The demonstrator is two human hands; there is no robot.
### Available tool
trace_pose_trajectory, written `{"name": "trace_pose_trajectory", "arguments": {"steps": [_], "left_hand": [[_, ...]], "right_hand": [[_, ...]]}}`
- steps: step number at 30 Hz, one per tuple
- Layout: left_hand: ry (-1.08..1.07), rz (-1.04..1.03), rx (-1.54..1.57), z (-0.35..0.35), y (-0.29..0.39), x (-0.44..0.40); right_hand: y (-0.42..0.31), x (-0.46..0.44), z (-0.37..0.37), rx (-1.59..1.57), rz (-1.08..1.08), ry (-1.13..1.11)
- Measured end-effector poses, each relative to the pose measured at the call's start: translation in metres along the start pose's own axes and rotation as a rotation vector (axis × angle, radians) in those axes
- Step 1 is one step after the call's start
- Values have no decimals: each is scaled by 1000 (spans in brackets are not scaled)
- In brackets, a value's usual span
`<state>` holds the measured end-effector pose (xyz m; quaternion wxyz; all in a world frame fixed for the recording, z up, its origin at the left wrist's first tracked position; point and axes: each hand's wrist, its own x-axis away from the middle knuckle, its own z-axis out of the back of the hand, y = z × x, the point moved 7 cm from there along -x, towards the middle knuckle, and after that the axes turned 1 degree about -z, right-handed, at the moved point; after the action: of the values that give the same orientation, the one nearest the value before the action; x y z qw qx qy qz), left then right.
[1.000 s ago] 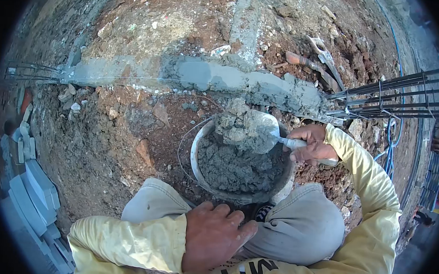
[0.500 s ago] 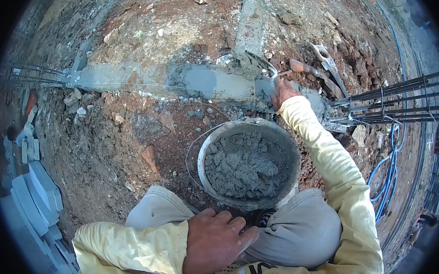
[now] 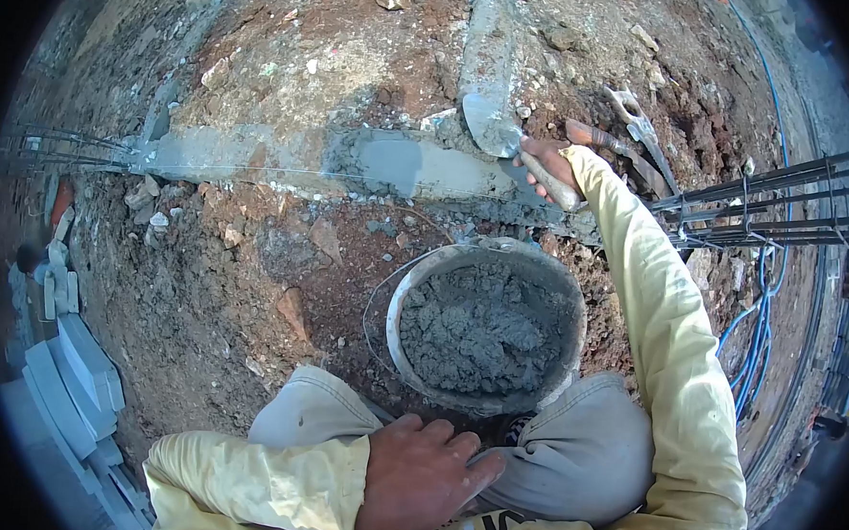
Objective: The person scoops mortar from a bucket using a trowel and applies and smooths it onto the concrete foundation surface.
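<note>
My right hand (image 3: 551, 168) grips the handle of a trowel (image 3: 490, 126), whose blade lies over the junction of the concrete strip (image 3: 195, 152) and the narrower strip running away from me. Some wet mortar clings to the blade. My left hand (image 3: 423, 478) rests on my lap with its fingers slightly spread and nothing in it. Between my knees and the strip stands a bucket (image 3: 398, 312) holding grey mortar (image 3: 483, 330), its wire handle hanging to the left.
A hand saw (image 3: 643, 128) and a tool with a wooden handle (image 3: 593, 135) lie beyond my right hand. Rebar cages (image 3: 773, 208) stick out at both ends of the strip. Blue hose (image 3: 754, 354) lies right, grey blocks (image 3: 78, 372) left.
My right hand has carried the trowel from above the bucket forward to the concrete strip, and the mortar heap has left the blade. My left hand has stayed on my lap.
</note>
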<state>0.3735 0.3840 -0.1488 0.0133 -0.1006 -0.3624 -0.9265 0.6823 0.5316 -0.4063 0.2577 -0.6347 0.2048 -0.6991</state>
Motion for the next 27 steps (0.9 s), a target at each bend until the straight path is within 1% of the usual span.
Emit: {"name": "trace_pose_trajectory", "arguments": {"steps": [3,4,5,6,10,14,15,17,18,20,21,23,26,27], "left_hand": [[43,19,-24,-11,-5,8],[40,38,-18,-12,-8,8],[37,55,-11,-13,-9,9],[32,68,-5,-13,-10,9],[-4,36,-9,-11,-13,3],[-57,30,4,-13,-7,5],[-63,37,14,-14,-6,6],[-105,17,13,-14,-7,6],[-127,5,8,-14,-7,5],[-110,25,-3,-15,-8,2],[-103,37,-8,-14,-8,1],[-109,35,-1,-14,-8,0],[-101,20,10,-14,-8,0],[-97,19,11,-14,-8,1]], "right_hand": [[33,-26,-16,30,-106,-24],[40,-18,-20,-55,-58,-19],[36,-4,-25,22,-196,-16],[33,5,-27,65,-216,-30],[25,37,-22,308,-170,-57],[16,55,0,560,-89,-7],[16,47,10,701,-31,34],[-11,69,4,751,-14,163],[-18,61,8,853,82,251],[-32,34,11,1145,173,457],[-38,26,10,1111,231,488],[-67,48,-5,1226,280,612],[-74,34,10,1246,91,739],[-70,29,11,1288,114,703]]}}
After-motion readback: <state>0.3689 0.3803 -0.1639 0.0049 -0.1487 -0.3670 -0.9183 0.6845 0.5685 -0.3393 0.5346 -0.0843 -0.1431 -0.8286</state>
